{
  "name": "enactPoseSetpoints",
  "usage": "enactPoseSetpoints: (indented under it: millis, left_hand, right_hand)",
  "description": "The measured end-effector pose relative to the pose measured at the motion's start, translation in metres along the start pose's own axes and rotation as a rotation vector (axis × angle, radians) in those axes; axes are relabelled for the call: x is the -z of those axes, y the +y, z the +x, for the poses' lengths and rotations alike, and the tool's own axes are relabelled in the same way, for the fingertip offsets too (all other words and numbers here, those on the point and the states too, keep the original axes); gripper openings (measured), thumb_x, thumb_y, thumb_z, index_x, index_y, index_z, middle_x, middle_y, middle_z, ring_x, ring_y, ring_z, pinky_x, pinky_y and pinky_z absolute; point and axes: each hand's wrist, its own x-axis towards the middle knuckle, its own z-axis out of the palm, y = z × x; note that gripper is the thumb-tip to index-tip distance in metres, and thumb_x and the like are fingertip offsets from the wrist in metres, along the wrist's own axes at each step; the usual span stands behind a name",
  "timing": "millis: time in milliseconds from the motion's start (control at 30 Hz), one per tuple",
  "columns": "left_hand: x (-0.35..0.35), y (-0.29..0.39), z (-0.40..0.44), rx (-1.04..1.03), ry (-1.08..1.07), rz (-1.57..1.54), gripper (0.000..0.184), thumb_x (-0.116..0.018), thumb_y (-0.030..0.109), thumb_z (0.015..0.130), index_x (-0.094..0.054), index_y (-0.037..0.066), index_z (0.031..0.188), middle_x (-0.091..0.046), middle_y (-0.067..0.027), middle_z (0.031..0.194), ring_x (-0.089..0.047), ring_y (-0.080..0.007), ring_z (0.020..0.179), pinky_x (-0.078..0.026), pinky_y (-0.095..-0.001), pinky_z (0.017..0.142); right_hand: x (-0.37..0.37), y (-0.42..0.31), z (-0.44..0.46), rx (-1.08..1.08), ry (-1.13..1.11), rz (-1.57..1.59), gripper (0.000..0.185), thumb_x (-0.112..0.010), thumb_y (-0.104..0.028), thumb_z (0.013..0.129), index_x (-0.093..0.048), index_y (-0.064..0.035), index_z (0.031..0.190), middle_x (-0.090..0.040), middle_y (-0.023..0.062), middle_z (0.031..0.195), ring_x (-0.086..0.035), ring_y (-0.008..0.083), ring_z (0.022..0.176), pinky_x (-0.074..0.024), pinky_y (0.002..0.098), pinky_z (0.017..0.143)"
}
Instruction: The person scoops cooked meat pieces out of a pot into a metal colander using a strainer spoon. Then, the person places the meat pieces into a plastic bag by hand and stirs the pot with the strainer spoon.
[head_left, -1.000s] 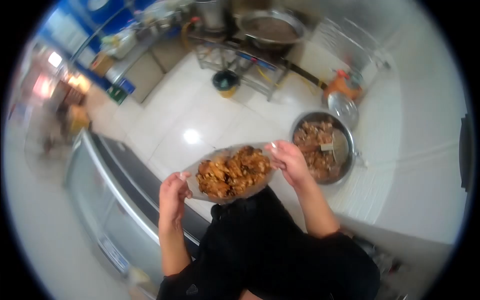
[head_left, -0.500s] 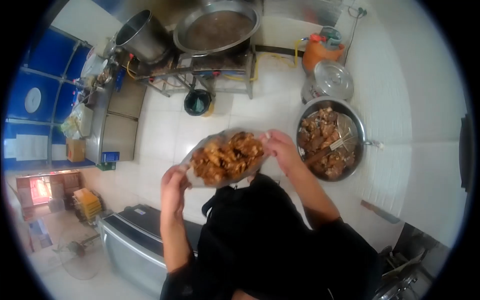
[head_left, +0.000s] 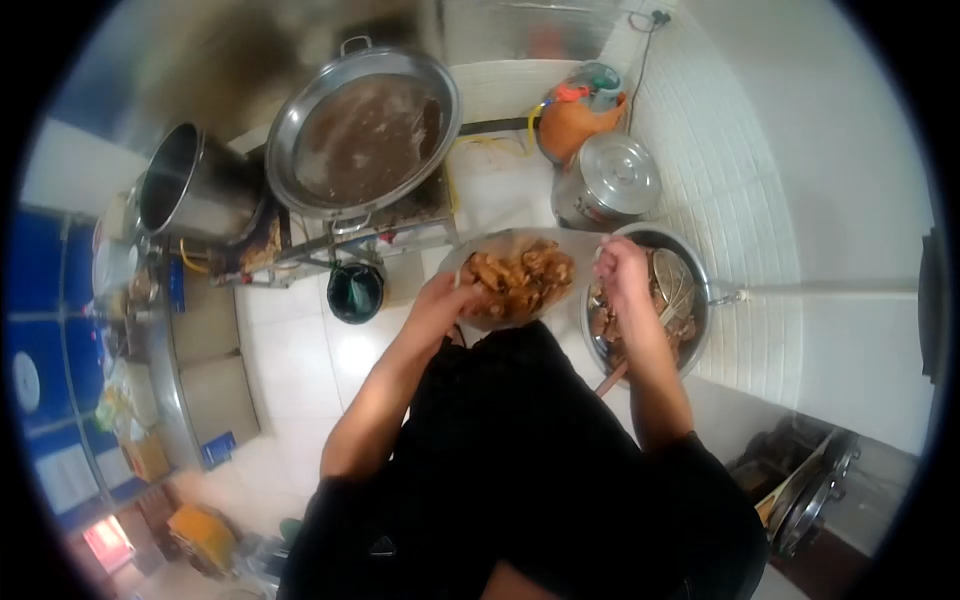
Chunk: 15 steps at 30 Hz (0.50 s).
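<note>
A clear plastic bag (head_left: 590, 252) with brown, cooked-looking meat pieces (head_left: 520, 280) is held up in front of my body. My left hand (head_left: 445, 302) is closed on the bag's left side, close to the meat. At the other end, my right hand (head_left: 622, 268) pinches the bag's edge and stretches the clear film to the right. Below my right hand stands a steel basin (head_left: 708, 335) of meat chunks. A wire strainer (head_left: 672, 280) with a wooden handle lies in it, partly hidden by my forearm.
A wide pan (head_left: 290, 175) of brown liquid sits on a stove stand, beside a tall steel pot (head_left: 200, 190). A lidded pot (head_left: 615, 180) and an orange gas cylinder (head_left: 580, 128) stand near the wall. A lined bin (head_left: 355, 292) is on the floor.
My view has turned and the stove now appears nearer. My right hand has drawn the bag's edge away from the meat, toward the basin. Both hands keep hold of the bag.
</note>
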Motion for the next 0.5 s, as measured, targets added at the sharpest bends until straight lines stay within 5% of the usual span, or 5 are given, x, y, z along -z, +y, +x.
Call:
enactPoseSetpoints:
  millis: [300, 500]
  left_hand:
    - [-0.089, 0.112, 0.262, 0.037, -0.331, 0.053, 0.025, -0.066, 0.013, 0.089, -0.059, -0.001, 0.109, -0.059, -0.0034, 0.088, -0.057, -0.0150, 0.079, -0.049, -0.0309, 0.085]
    - [-0.183, 0.152, 0.457, 0.080, -0.325, 0.158, 0.018, -0.070, 0.015, 0.088, -0.060, 0.001, 0.096, -0.058, -0.0033, 0.082, -0.055, -0.0142, 0.070, -0.048, -0.0294, 0.070]
  right_hand:
    - [0.065, -0.090, 0.139, 0.205, 0.230, 0.139, 0.013, -0.062, -0.012, 0.096, -0.057, -0.0056, 0.086, -0.044, -0.0002, 0.069, -0.044, 0.0151, 0.063, -0.0439, 0.0344, 0.069]
    - [0.133, -0.135, 0.260, 0.230, 0.338, 0.227, 0.012, -0.062, -0.011, 0.096, -0.058, -0.0045, 0.087, -0.045, -0.0001, 0.069, -0.044, 0.0142, 0.063, -0.0425, 0.0332, 0.068]
